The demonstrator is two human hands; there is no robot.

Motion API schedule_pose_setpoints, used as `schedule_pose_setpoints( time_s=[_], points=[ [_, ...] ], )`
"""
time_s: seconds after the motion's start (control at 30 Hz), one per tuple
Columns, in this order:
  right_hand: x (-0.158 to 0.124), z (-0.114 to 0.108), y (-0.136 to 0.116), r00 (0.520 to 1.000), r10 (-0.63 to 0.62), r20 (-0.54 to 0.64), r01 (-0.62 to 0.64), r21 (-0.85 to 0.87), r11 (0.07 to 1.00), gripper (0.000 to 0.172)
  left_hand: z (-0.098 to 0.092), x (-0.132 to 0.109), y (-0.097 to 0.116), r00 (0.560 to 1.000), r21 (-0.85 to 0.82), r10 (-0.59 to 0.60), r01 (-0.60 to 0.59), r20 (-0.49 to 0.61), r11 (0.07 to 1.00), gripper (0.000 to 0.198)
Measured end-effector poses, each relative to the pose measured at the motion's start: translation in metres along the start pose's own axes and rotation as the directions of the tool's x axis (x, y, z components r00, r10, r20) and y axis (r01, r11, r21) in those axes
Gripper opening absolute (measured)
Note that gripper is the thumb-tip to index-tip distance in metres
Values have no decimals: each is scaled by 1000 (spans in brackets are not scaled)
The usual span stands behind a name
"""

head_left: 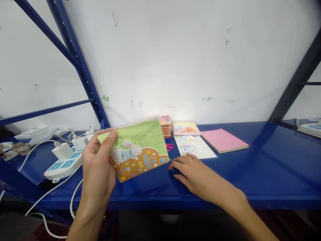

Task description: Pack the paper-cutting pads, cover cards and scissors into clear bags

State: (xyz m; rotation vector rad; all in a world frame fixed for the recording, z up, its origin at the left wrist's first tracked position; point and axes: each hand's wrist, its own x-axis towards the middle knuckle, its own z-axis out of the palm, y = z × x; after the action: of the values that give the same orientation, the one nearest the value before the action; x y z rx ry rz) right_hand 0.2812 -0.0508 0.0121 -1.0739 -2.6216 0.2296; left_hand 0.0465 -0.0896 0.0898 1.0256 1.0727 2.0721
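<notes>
Green-and-orange rabbit packet (136,150): held tilted over the front of the blue steel shelf (225,177), printed face turned up toward the head camera.
Left hand (96,164): narrow pinch on the packet's left edge, thumb across the front, fingers hidden behind; this grip seems to keep it raised and facing the viewer.
Right hand (195,172): resting on the shelf, fingers loosely curled around a small teal object (172,170); whether they grip it, I cannot tell.
Along the shelf's back: stacked orange packets (165,126), pink-handled scissors (170,146), white booklet (194,147), pink notebook (224,140).
Shelf's left end: white power strip (64,164) with charger (62,150), probably plugged in there for its cable.
</notes>
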Motion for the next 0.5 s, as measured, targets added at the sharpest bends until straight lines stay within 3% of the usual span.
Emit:
schedule_pose_setpoints(
  time_s=[0.1, 0.3, 0.5],
  points=[
    [-17, -9, -8, 997, 48, 58, -53, 91, 994, 27, 2, 0, -8, 1000, -5, -7, 7, -8, 1000, 21],
    [-37, -9, -3, 981, 76, 179, -117, 229, 966, 56, 7, 0, -18, 999, -31, -47, 47, -3, 998, 21],
    [-33, -14, 9, 964, 88, 252, -147, 226, 963, 46, 8, 1, -24, 998, -60, -59, 57, -27, 997, 23]
  ],
)
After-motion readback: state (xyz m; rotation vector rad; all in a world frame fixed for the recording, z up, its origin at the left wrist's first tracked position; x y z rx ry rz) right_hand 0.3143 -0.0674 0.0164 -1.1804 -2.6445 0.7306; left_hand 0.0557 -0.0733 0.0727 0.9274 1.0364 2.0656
